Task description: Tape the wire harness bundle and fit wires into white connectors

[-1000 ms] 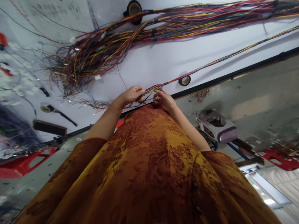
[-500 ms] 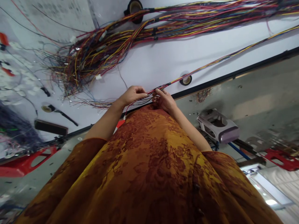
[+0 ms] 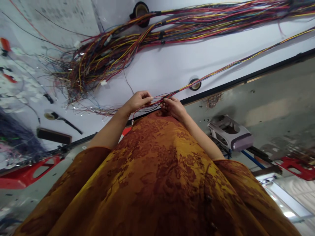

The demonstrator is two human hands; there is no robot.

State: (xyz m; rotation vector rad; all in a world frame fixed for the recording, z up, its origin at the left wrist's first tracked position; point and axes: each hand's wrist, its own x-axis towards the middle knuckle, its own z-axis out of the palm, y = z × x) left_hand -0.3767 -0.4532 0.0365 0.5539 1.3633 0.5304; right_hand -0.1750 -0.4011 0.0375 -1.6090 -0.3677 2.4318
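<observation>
A thin bundle of coloured wires (image 3: 216, 71) runs from the upper right down to the table's near edge, where its strands fan out to the left. My left hand (image 3: 139, 101) pinches some strands, thumb against fingers. Just right of it, my right hand (image 3: 174, 107) holds the bundle between thumb and fingers, near a dark taped spot. A black tape roll (image 3: 195, 84) lies beside the bundle. From the strands near my left hand a red wire with a small white connector (image 3: 132, 122) hangs over the edge.
Across the white table (image 3: 172, 65) lies a thick wire harness (image 3: 209, 28), with another tape roll (image 3: 140, 13) behind it. At left are white connectors (image 3: 22, 78), a dark flat case (image 3: 54, 135) and a red plastic part (image 3: 27, 173). A grey plastic part (image 3: 230, 132) stands at right.
My right hand has shifted slightly down along the bundle. My left hand has moved slightly left, and the strands between the hands are more spread.
</observation>
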